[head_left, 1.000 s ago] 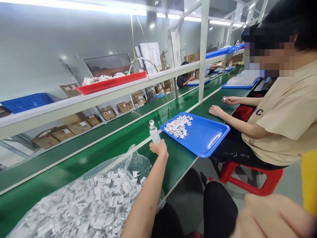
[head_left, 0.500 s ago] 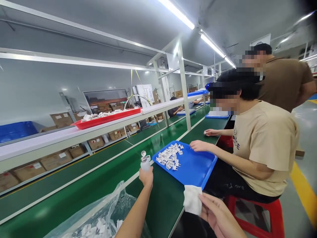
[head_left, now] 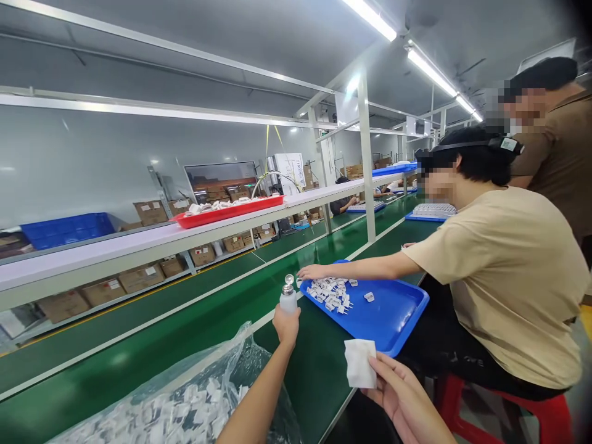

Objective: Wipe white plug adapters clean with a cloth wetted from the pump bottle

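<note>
My left hand (head_left: 287, 324) is wrapped around a whitish dispenser bottle (head_left: 288, 300) with a shiny metal top, held upright over the workbench's edge. Between the thumb and fingers of my right hand (head_left: 393, 382) is a folded white cloth (head_left: 360, 364), in front of the blue tray (head_left: 393, 317). Small white plug pieces (head_left: 330, 293) with pins lie heaped on the tray's left side, and one single piece (head_left: 369, 297) sits apart. Below my left forearm, a clear plastic bag (head_left: 250, 345) holds many similar white pieces (head_left: 185, 407).
A co-worker in a beige shirt (head_left: 513, 277) sits to the right; that person's hand (head_left: 313, 272) reaches past the tray's far left corner. A red tray (head_left: 231, 211) of white parts rests on the shelf (head_left: 139, 243) above the green belt (head_left: 203, 320). Another person (head_left: 559, 148) stands behind.
My view has turned left. The co-worker's arm has stretched across the blue tray to its far left side, and a single white piece now lies mid-tray. Both my hands keep their holds.
</note>
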{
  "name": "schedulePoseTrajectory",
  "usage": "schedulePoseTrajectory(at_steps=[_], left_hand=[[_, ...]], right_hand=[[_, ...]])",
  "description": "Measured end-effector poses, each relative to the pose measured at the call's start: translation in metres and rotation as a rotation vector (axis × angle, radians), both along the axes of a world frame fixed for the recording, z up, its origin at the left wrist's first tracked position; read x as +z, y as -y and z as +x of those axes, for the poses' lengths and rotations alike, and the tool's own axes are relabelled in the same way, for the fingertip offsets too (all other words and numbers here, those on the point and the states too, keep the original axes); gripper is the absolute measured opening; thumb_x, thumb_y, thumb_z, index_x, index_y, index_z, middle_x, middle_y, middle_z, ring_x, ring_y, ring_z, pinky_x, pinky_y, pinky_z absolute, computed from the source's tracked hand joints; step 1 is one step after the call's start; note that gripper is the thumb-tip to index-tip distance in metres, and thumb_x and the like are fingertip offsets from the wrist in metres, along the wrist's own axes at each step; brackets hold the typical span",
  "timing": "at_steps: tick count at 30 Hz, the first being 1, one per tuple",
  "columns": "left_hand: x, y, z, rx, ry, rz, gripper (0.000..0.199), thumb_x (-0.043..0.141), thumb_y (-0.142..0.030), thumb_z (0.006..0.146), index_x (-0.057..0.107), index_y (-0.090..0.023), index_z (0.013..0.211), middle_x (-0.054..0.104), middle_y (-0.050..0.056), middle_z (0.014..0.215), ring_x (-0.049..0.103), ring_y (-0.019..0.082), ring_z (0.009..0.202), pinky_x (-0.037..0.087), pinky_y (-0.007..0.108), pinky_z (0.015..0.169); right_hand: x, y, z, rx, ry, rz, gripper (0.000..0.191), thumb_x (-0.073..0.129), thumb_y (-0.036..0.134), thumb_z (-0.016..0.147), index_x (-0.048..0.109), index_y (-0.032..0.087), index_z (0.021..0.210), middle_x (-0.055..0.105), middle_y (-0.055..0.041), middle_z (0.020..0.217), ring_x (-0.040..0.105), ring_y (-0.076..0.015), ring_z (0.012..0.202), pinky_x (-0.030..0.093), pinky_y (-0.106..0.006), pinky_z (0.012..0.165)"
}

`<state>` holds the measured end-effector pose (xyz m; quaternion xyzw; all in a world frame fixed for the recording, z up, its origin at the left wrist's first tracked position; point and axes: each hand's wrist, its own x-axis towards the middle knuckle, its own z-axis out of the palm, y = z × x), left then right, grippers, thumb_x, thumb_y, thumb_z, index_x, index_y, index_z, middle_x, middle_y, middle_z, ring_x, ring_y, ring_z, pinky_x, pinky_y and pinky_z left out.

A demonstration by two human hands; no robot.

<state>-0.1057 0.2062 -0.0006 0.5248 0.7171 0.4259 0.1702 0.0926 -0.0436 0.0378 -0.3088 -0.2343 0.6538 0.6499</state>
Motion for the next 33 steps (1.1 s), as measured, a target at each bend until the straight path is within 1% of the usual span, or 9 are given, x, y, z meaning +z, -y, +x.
schedulePoseTrajectory(at_steps=[3,9,13,18,21,24,28,30,33], left_hand=[[0.001,0.005,-0.004,-0.003,-0.008,-0.002,0.034,0.066,-0.037,0.095,0.063,-0.018,0.123,0.068,0.008,0.120,0.068,0.024,0.105,0.058,0.045,0.090],[0.000,0.011,-0.010,-0.008,-0.019,-0.013,0.033,0.067,-0.037,0.095,0.063,-0.018,0.122,0.068,0.008,0.119,0.068,0.023,0.103,0.058,0.044,0.088],[-0.005,0.012,-0.013,-0.006,-0.016,-0.018,0.033,0.066,-0.037,0.095,0.063,-0.018,0.122,0.068,0.008,0.118,0.068,0.023,0.102,0.058,0.044,0.088],[-0.013,0.010,-0.016,0.022,0.002,-0.032,0.035,0.066,-0.037,0.095,0.062,-0.018,0.125,0.067,0.008,0.121,0.068,0.023,0.104,0.058,0.044,0.089],[-0.019,0.009,-0.019,0.020,0.009,-0.028,0.036,0.066,-0.037,0.095,0.062,-0.018,0.125,0.067,0.008,0.122,0.067,0.024,0.106,0.058,0.045,0.090],[-0.022,0.010,-0.021,0.004,0.021,-0.027,0.035,0.066,-0.037,0.095,0.062,-0.018,0.124,0.067,0.008,0.121,0.068,0.023,0.104,0.058,0.044,0.089],[-0.025,0.011,-0.024,-0.027,0.029,-0.016,0.033,0.066,-0.037,0.096,0.063,-0.018,0.123,0.069,0.008,0.118,0.068,0.022,0.101,0.059,0.044,0.088],[-0.025,0.011,-0.024,-0.034,0.025,-0.012,0.033,0.066,-0.038,0.096,0.063,-0.018,0.123,0.069,0.008,0.118,0.068,0.023,0.102,0.058,0.044,0.089],[-0.025,0.012,-0.023,-0.032,0.019,-0.021,0.034,0.066,-0.038,0.096,0.063,-0.018,0.124,0.068,0.008,0.119,0.068,0.023,0.102,0.058,0.044,0.089]], right_hand=[[0.002,-0.001,-0.005,0.005,-0.028,-0.072,0.046,0.085,0.036,0.077,0.071,0.018,0.118,0.079,-0.0077,0.108,0.072,-0.0198,0.088,0.058,-0.032,0.079],[-0.003,-0.009,-0.011,-0.026,0.043,-0.089,0.046,0.084,0.036,0.075,0.069,0.015,0.113,0.078,-0.0092,0.110,0.072,-0.0255,0.102,0.057,-0.034,0.086],[-0.014,-0.018,-0.012,-0.062,0.313,0.017,0.045,0.072,0.043,0.086,0.067,0.015,0.120,0.076,-0.0106,0.116,0.071,-0.0265,0.107,0.056,-0.037,0.093],[-0.047,-0.041,-0.018,-0.279,0.894,0.221,0.035,0.062,0.041,0.090,0.073,0.017,0.112,0.076,-0.0120,0.111,0.068,-0.0321,0.108,0.049,-0.050,0.102],[-0.073,-0.053,-0.021,-0.216,1.065,0.366,0.020,0.060,0.025,0.081,0.079,0.025,0.088,0.077,-0.0080,0.112,0.062,-0.0324,0.120,0.038,-0.051,0.112],[-0.098,-0.055,-0.017,-0.117,1.183,0.433,0.031,0.055,0.018,0.075,0.081,0.031,0.085,0.076,-0.0026,0.122,0.057,-0.0297,0.130,0.034,-0.051,0.116],[-0.119,-0.043,-0.010,-0.216,1.276,0.246,0.042,0.046,0.024,0.082,0.076,0.024,0.111,0.068,-0.0082,0.135,0.055,-0.0272,0.133,0.038,-0.048,0.115],[-0.124,-0.035,-0.012,-0.299,1.306,0.047,0.039,0.041,0.032,0.089,0.072,0.017,0.108,0.074,-0.0153,0.118,0.068,-0.0295,0.112,0.049,-0.048,0.100],[-0.123,-0.026,-0.023,-0.301,1.351,-0.164,0.037,0.044,0.049,0.092,0.066,0.022,0.082,0.074,-0.0091,0.077,0.070,-0.0277,0.072,0.053,-0.042,0.074]])
